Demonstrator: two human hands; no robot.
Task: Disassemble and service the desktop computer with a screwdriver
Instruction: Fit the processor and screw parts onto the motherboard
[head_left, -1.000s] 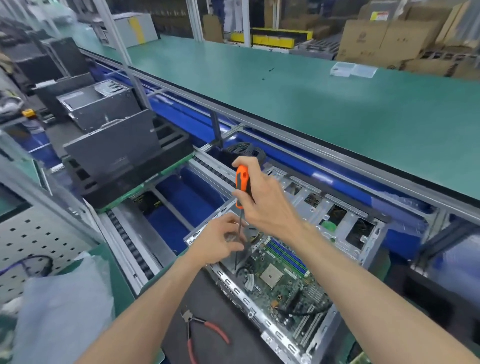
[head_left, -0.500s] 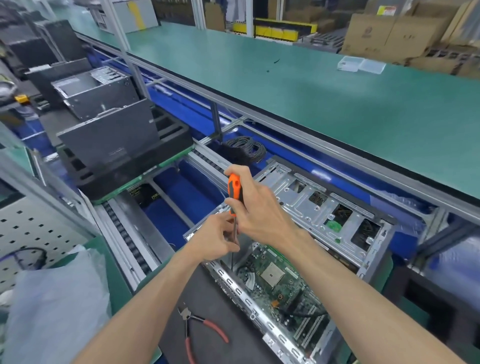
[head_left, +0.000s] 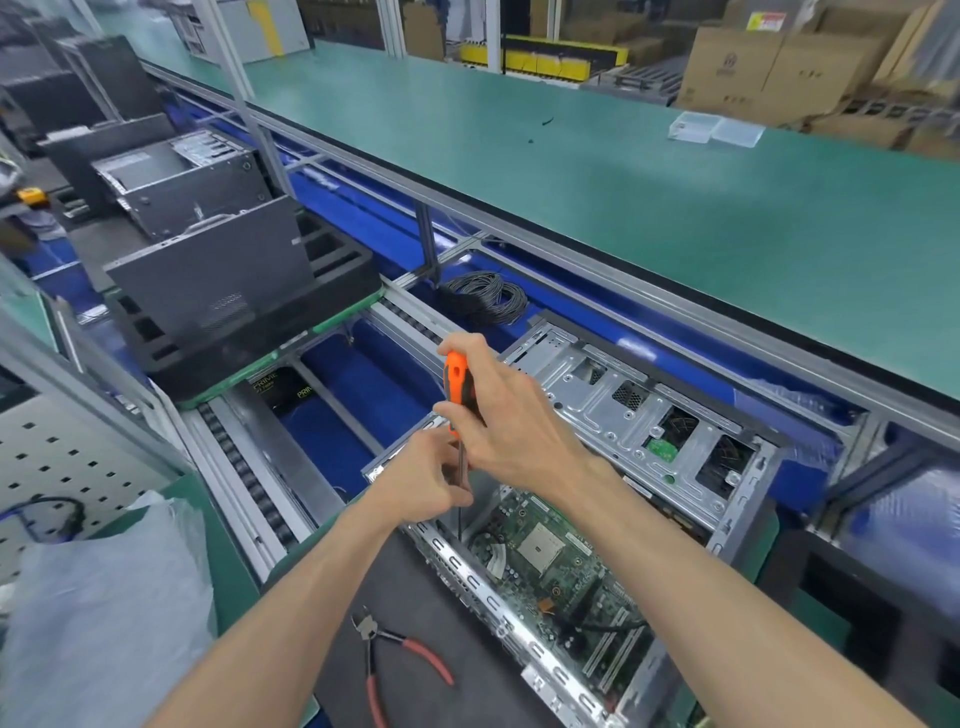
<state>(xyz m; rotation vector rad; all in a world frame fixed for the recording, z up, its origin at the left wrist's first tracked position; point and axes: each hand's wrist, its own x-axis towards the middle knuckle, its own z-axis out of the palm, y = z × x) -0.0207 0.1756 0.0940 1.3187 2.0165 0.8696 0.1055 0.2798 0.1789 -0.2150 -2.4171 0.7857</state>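
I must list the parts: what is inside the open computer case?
Inside the computer case lies a green circuit board with black cables. The screwdriver reaches in; its tip is hidden.

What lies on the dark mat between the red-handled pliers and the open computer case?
Nothing: in the head view the dark mat is bare between the red-handled pliers and the open computer case.

Upright orange screwdriver (head_left: 457, 387) over open computer (head_left: 597, 467)

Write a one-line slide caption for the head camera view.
Right hand grips an orange screwdriver over the open computer case; left hand steadies its shaft.
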